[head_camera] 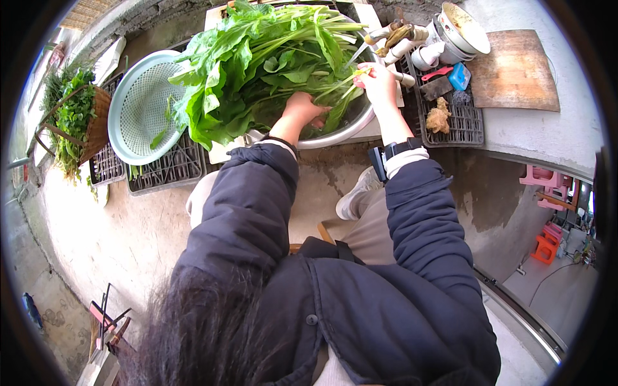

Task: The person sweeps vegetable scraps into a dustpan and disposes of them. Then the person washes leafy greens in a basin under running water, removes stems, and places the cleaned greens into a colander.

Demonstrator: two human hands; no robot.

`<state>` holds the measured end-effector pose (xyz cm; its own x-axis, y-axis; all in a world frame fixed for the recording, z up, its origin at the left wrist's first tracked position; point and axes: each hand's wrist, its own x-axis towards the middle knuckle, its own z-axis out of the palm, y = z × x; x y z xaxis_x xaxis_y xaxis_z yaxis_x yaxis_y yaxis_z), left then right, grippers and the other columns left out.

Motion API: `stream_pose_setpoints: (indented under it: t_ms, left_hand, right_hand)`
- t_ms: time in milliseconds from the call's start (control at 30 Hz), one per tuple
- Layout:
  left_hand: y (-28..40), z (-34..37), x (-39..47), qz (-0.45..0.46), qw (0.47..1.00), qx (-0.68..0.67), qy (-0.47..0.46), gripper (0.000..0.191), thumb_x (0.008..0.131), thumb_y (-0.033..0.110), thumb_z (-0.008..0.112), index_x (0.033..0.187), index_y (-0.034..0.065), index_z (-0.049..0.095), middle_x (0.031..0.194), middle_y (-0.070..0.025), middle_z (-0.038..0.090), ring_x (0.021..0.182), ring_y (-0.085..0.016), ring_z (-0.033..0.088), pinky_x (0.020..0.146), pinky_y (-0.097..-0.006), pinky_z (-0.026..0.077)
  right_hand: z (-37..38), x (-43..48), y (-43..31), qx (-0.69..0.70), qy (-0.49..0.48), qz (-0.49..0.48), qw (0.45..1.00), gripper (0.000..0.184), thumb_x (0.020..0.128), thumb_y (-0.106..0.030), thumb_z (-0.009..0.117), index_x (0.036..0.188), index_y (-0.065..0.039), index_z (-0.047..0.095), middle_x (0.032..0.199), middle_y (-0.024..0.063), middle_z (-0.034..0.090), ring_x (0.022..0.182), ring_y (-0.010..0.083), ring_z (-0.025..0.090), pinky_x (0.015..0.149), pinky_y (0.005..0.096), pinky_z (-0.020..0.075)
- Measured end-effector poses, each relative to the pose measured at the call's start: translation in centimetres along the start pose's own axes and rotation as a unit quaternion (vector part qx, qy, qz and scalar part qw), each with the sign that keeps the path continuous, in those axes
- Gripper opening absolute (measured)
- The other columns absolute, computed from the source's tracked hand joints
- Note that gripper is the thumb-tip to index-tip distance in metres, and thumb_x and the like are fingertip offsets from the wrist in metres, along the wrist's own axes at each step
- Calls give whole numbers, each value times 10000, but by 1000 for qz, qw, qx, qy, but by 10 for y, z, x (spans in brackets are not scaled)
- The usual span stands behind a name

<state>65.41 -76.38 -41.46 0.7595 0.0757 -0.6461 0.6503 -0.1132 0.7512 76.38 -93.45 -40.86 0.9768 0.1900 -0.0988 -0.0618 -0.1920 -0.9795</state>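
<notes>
A metal basin (pixel 345 135) with water in it is heaped with leafy green vegetables (pixel 270 58), whose leaves hang over its left side. My right hand (pixel 379 84) pinches the stem end of a leafy green (pixel 340 108) above the basin's right part. Low in the basin, by the leaf of that green, is my left hand (pixel 305 112), its fingers partly curled; whether it grips anything is unclear. A thin stream of water (pixel 356 54) falls from the faucet (pixel 398 46) beside my right hand.
A pale green plastic colander (pixel 117 113) stands left on black crates (pixel 169 166), beside a wicker basket (pixel 99 123) of greens. At the right, a crate (pixel 456 132) holds a scrubber, a brush and a sponge; bowls (pixel 466 29) and a wooden board (pixel 516 72) lie beyond.
</notes>
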Motion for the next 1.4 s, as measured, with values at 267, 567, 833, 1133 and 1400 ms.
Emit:
stream_pose_setpoints:
  t_ms: [267, 567, 833, 1133, 1400]
  left_hand:
    - [2, -12, -5, 20, 962, -239, -134, 470, 792, -21, 690, 1229, -33, 517, 1141, -115, 597, 998, -234, 617, 751, -344, 589]
    - [12, -20, -8, 48, 920, -330, -205, 368, 879, 171, 660, 1180, 3, 532, 1151, -92, 595, 1151, -218, 521, 981, -452, 454]
    - [12, -6, -3, 67, 947, -263, -172, 475, 848, 371, 703, 1141, 19, 579, 1192, -86, 562, 1166, -191, 485, 991, -455, 399]
    - [-27, 13, 29, 129, 978, 159, 39, 244, 730, 220, 766, 818, 1, 705, 702, -73, 667, 607, -169, 603, 591, -314, 472]
    - [-6, -8, 6, -13, 984, -147, -101, 430, 816, 159, 723, 1173, -30, 575, 939, -90, 688, 704, -120, 665, 552, -204, 516]
  right_hand:
    - [-38, 6, -36, 8, -55, 16, 998, 226, 821, 57, 600, 1045, 43, 624, 892, 122, 676, 735, 154, 662, 662, 244, 537]
    - [-69, 0, -52, 65, -48, 27, 996, 243, 853, 30, 606, 1096, 29, 607, 947, 108, 679, 787, 145, 659, 698, 234, 521]
    - [-58, 0, -47, 38, -73, 20, 996, 238, 844, 39, 604, 1083, 39, 610, 935, 109, 678, 766, 144, 654, 693, 235, 522]
    - [2, -21, -19, -174, -85, -44, 980, 214, 815, 53, 554, 992, -11, 657, 747, 88, 669, 653, 127, 654, 614, 248, 528]
    - [-33, -7, -49, -48, -89, -4, 995, 197, 851, 36, 568, 1035, 23, 638, 868, 108, 685, 744, 149, 670, 664, 240, 543]
